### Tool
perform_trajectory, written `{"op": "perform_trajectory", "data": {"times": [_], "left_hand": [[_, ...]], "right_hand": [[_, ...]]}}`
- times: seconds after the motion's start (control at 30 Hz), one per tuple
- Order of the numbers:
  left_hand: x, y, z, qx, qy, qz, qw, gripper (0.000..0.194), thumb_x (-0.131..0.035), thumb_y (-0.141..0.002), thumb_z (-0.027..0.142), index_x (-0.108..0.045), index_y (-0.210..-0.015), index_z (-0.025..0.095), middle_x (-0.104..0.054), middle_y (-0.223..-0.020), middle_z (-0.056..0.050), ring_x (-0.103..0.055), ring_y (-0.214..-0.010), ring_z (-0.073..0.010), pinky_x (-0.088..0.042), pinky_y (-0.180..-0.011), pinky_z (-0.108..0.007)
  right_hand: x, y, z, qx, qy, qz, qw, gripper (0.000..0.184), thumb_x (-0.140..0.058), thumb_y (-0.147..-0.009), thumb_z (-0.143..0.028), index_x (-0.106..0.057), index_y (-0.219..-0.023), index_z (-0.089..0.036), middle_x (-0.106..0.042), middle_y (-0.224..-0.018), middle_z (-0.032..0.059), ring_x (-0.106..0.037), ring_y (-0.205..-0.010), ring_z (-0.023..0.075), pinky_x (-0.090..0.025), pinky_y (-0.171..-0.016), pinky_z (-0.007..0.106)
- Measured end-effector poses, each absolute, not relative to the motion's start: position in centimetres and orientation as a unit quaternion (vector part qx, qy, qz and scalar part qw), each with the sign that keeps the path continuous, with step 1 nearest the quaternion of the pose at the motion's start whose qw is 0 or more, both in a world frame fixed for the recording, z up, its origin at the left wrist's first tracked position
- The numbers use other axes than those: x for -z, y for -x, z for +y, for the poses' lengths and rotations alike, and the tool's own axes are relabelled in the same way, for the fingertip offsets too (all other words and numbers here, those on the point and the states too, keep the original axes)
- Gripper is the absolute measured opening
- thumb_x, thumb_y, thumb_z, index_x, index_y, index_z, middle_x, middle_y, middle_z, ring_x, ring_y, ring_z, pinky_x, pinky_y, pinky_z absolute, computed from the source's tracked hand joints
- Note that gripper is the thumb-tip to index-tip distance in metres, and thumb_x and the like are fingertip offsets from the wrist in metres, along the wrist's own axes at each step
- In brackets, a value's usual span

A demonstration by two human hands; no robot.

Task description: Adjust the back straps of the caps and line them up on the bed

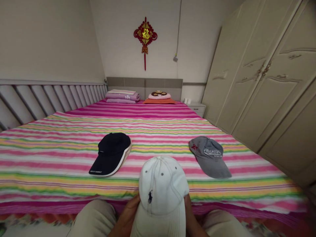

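Note:
A white baseball cap (164, 187) with a small dark horse-rider logo is held up at the bed's near edge, its brim toward me. My left hand (128, 212) grips its left side, and my right hand (191, 215) has hold of the right side; the cap hides most of the fingers. To the left on the bed lies a navy baseball cap (112, 153) with a white-edged brim. A grey baseball cap (209, 154) with white lettering rests to the right. Both lie apart from my hands.
Striped bedding (158, 131) covers the bed. Folded quilts (123, 97) and a pink pillow (159, 96) sit by the headboard (163, 84). A metal railing (49, 98) runs along the left; a wardrobe (251, 79) and a bedside cabinet (197, 108) stand to the right.

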State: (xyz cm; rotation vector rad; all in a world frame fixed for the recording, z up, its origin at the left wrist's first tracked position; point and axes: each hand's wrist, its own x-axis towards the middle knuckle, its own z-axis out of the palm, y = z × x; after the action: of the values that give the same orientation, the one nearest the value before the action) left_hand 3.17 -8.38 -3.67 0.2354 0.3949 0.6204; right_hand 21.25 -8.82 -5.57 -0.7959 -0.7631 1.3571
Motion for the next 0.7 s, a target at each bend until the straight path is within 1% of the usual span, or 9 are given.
{"op": "perform_trajectory", "data": {"times": [0.07, 0.13, 0.23, 0.27, 0.33, 0.43, 0.5, 0.6, 0.7], "left_hand": [[3.4, -3.0, -8.2, -0.313, -0.119, 0.197, 0.921, 0.037, -0.049, -0.077, 0.031, -0.060, -0.107, 0.013, -0.070, -0.084, -0.011, -0.061, -0.089, -0.0277, -0.037, -0.087, -0.041], [3.0, -2.9, -8.1, -0.333, -0.122, 0.199, 0.914, 0.033, -0.050, -0.077, 0.027, -0.062, -0.105, 0.014, -0.070, -0.083, -0.010, -0.061, -0.089, -0.0274, -0.037, -0.087, -0.041], [2.7, -2.9, -7.9, -0.370, -0.121, 0.197, 0.900, 0.027, -0.054, -0.074, 0.022, -0.065, -0.097, 0.015, -0.070, -0.082, -0.009, -0.061, -0.090, -0.0275, -0.038, -0.087, -0.041], [2.8, -2.9, -7.8, -0.383, -0.120, 0.199, 0.894, 0.025, -0.055, -0.073, 0.020, -0.066, -0.094, 0.014, -0.070, -0.081, -0.009, -0.061, -0.090, -0.0274, -0.038, -0.087, -0.041], [3.0, -3.0, -7.7, -0.409, -0.119, 0.207, 0.880, 0.021, -0.056, -0.073, 0.018, -0.067, -0.089, 0.015, -0.070, -0.081, -0.008, -0.061, -0.090, -0.0265, -0.037, -0.088, -0.041], [3.3, -3.0, -7.5, -0.429, -0.119, 0.209, 0.871, 0.020, -0.052, -0.075, 0.016, -0.067, -0.088, 0.017, -0.070, -0.084, -0.006, -0.060, -0.092, -0.0241, -0.035, -0.090, -0.038], [3.4, -3.1, -7.2, -0.397, -0.120, 0.191, 0.889, 0.023, -0.049, -0.078, 0.022, -0.067, -0.090, 0.016, -0.070, -0.086, -0.007, -0.059, -0.094, -0.0243, -0.034, -0.092, -0.038], [3.4, -3.2, -6.8, -0.342, -0.129, 0.141, 0.920, 0.037, -0.042, -0.081, 0.036, -0.066, -0.096, 0.012, -0.068, -0.092, -0.010, -0.057, -0.099, -0.0267, -0.031, -0.095, -0.040], [3.3, -3.6, -6.5, -0.321, -0.138, 0.110, 0.930, 0.048, -0.037, -0.081, 0.044, -0.063, -0.104, 0.011, -0.067, -0.097, -0.011, -0.054, -0.103, -0.0282, -0.028, -0.097, -0.041]], "right_hand": [[4.4, -21.2, -9.3, -0.621, 0.355, -0.300, 0.632, 0.015, -0.065, -0.062, -0.014, -0.065, -0.076, -0.020, -0.068, -0.069, 0.0011, -0.060, -0.066, 0.0198, -0.045, -0.064, 0.031], [3.0, -21.5, -9.8, -0.676, 0.310, -0.263, 0.614, 0.016, -0.061, -0.057, -0.011, -0.065, -0.070, -0.020, -0.067, -0.063, 0.0000, -0.061, -0.061, 0.0198, -0.046, -0.064, 0.033], [1.6, -22.1, -10.0, -0.725, 0.229, -0.232, 0.607, 0.009, -0.059, -0.054, -0.021, -0.064, -0.062, -0.021, -0.069, -0.069, 0.0027, -0.063, -0.073, 0.0235, -0.046, -0.074, 0.038], [1.4, -22.2, -9.9, -0.730, 0.220, -0.222, 0.607, 0.011, -0.059, -0.057, -0.027, -0.064, -0.064, -0.021, -0.070, -0.074, 0.0039, -0.063, -0.077, 0.0246, -0.045, -0.078, 0.040], [1.2, -22.2, -9.5, -0.743, 0.223, -0.200, 0.599, 0.021, -0.057, -0.064, -0.037, -0.067, -0.074, -0.021, -0.070, -0.081, 0.0047, -0.063, -0.083, 0.0252, -0.043, -0.082, 0.042], [1.1, -22.1, -8.9, -0.771, 0.218, -0.172, 0.573, 0.026, -0.057, -0.069, -0.039, -0.067, -0.085, -0.021, -0.071, -0.076, 0.0029, -0.063, -0.084, 0.0243, -0.041, -0.086, 0.042], [1.0, -22.1, -8.5, -0.790, 0.197, -0.153, 0.560, 0.025, -0.057, -0.071, -0.037, -0.067, -0.087, -0.020, -0.072, -0.074, 0.0023, -0.064, -0.084, 0.0233, -0.040, -0.088, 0.040], [1.0, -22.4, -8.0, -0.815, 0.157, -0.127, 0.543, 0.024, -0.057, -0.072, -0.033, -0.068, -0.088, -0.019, -0.072, -0.076, 0.0021, -0.063, -0.086, 0.0218, -0.038, -0.091, 0.038], [1.4, -22.7, -7.7, -0.825, 0.133, -0.112, 0.537, 0.024, -0.054, -0.074, -0.032, -0.068, -0.089, -0.019, -0.072, -0.082, 0.0017, -0.062, -0.090, 0.0211, -0.036, -0.093, 0.037]]}}
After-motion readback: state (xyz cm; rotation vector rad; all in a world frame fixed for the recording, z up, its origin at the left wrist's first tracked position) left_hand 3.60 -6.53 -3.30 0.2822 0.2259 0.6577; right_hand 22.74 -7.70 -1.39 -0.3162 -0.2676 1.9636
